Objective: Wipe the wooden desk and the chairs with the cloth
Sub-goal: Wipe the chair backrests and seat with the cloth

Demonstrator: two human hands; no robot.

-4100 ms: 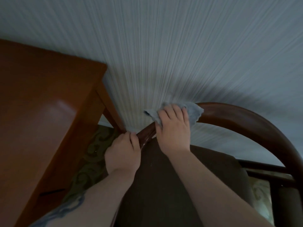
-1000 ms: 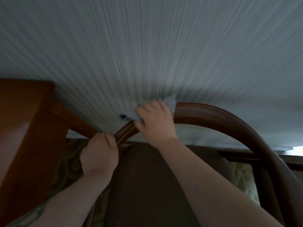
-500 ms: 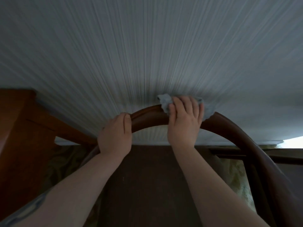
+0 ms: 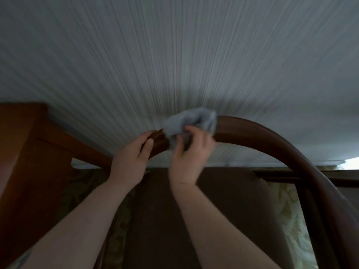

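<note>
Half a second on, we have lifted our right hand (image 4: 187, 158) off the chair's curved top rail (image 4: 272, 138); its fingers, flat over the rail before, now bunch the grey cloth (image 4: 191, 121) into a wad. Our left hand (image 4: 130, 160) has slid up the rail, just beside the cloth.

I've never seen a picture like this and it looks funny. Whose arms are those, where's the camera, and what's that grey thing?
The camera sits on a person's head, so you see their own arms reaching forward. The left hand grips the curved wooden top of a chair to steady it. The right hand holds a bunched grey cloth against that curve to wipe it. The brown block on the left is the wooden desk. Behind is a striped wall.
</note>
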